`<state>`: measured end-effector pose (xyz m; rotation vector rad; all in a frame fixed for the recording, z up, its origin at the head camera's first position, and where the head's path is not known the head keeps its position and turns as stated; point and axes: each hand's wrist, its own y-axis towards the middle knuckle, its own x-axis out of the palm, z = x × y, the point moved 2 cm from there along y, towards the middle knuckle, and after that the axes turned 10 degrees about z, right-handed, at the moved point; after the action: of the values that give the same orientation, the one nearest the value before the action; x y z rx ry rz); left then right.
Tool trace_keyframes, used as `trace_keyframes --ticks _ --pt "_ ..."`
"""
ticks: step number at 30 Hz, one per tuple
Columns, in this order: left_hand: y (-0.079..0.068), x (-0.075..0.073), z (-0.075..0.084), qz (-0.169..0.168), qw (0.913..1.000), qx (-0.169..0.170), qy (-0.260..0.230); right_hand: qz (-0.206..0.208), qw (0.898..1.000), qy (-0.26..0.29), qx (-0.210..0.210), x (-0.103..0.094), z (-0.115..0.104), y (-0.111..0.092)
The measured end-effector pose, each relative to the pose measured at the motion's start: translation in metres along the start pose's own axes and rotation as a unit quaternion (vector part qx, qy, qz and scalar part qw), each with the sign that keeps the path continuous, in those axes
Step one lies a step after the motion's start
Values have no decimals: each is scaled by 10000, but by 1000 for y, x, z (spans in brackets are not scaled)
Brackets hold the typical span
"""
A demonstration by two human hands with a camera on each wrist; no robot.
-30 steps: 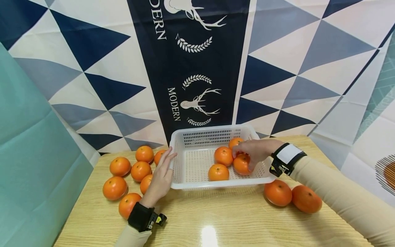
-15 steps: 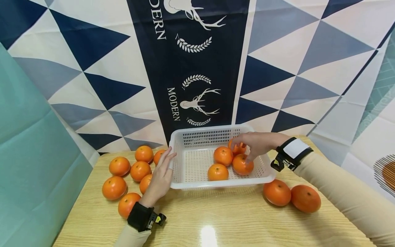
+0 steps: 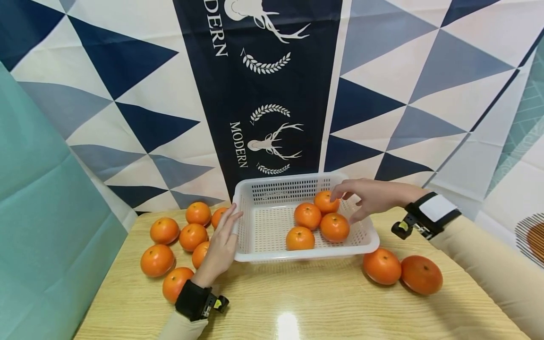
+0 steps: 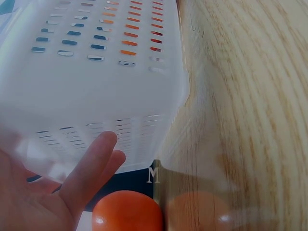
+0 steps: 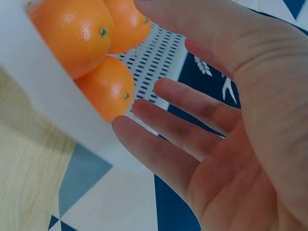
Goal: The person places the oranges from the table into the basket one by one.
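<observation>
A white perforated plastic basket [image 3: 297, 255] stands on the table against the wall, several oranges [image 3: 308, 216] grouped in its right half. My left hand [image 3: 221, 243] rests at the basket's left side, fingers stretched along the rim; from the left wrist, extended digits [image 4: 94, 163] show against the outer wall. Over the right rim hovers my right hand [image 3: 371, 196], fingers spread and holding nothing. Its fingertips are close to the back orange [image 3: 326, 202], and in the right wrist view the palm [image 5: 240, 183] is bare.
Several loose oranges [image 3: 157, 260] lie on the wooden table [image 3: 255, 307] left of the basket, some beside my left hand. Two more oranges [image 3: 382, 266] sit at the basket's front right corner, near my right forearm. A patterned cloth [image 3: 272, 94] hangs behind.
My right hand has let go of the orange in the basket, then drawn back up and to the right. That orange stays among the others. The left hand keeps its place.
</observation>
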<state>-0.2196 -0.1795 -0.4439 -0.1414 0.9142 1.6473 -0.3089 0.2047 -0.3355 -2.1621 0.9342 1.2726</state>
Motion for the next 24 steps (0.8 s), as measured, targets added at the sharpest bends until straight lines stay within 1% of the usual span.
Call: trace_keyframes --ticks 4,11,15,20,24 --pt "0 0 -1 7 10000 16 -22 186 9997 187 15 -9 7 -12" --pt "-1 0 -1 39 10000 37 -2 600 9981 155 7 -25 22 -38" --pt "-1 0 -1 59 10000 37 4 703 9973 178 104 -33 29 -52" --pt "-1 0 0 46 10000 53 9 755 9968 192 189 -35 35 -64" --pt "-1 1 0 42 10000 56 16 806 9964 141 240 -29 38 -72"
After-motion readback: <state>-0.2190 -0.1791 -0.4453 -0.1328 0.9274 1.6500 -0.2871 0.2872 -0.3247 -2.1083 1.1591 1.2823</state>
